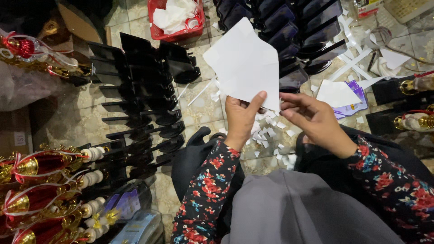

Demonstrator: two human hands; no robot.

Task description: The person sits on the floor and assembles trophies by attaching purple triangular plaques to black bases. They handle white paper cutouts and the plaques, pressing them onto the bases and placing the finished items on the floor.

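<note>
Two hands: both meet at the lower edge of a white sheet held up over the tiled floor.
Left hand: grip closed on the sheet, thumb pressed on its face near the bottom corner.
Right hand: fingertips pinch the sheet's lower right corner.
Scraps: small white paper bits lie scattered on the floor under the hands.
Left side: rows of black plastic bases, and gold-and-red trophies beyond them.
Top: a red basket with white paper.
</note>
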